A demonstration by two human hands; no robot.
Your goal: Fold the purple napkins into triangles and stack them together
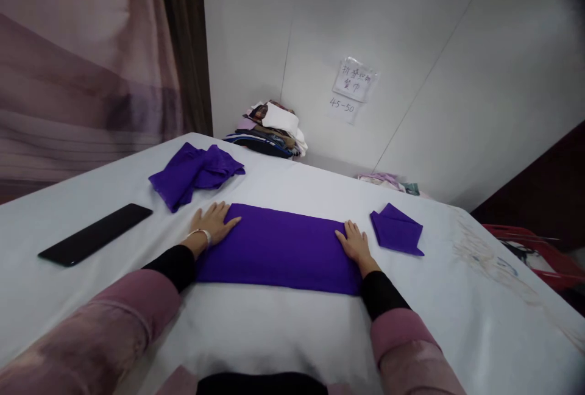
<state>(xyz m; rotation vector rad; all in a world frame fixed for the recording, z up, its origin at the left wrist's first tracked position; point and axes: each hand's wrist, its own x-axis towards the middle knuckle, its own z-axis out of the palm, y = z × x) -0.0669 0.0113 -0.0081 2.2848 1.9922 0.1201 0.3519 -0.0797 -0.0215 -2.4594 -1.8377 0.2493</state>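
Observation:
A purple cloth napkin (278, 252), folded into a long rectangle, lies flat on the white-covered table in front of me. On its left end rests my left hand (212, 224), fingers spread and palm down, a pale bangle at the wrist. My right hand (355, 242) lies flat over the opposite end, fingers also apart. Neither hand grips the cloth. To the right sits a smaller purple napkin (398, 230) folded into a pointed shape. A crumpled heap of purple cloth (194, 172) lies beyond my left hand.
A flat black slab (95, 233) lies at the left of the table (274, 334). Behind the far edge, a pile of folded clothes (269, 130) stands against the wall. Handwritten paper signs (354, 81) hang there. A red basket (534, 255) is past the right edge.

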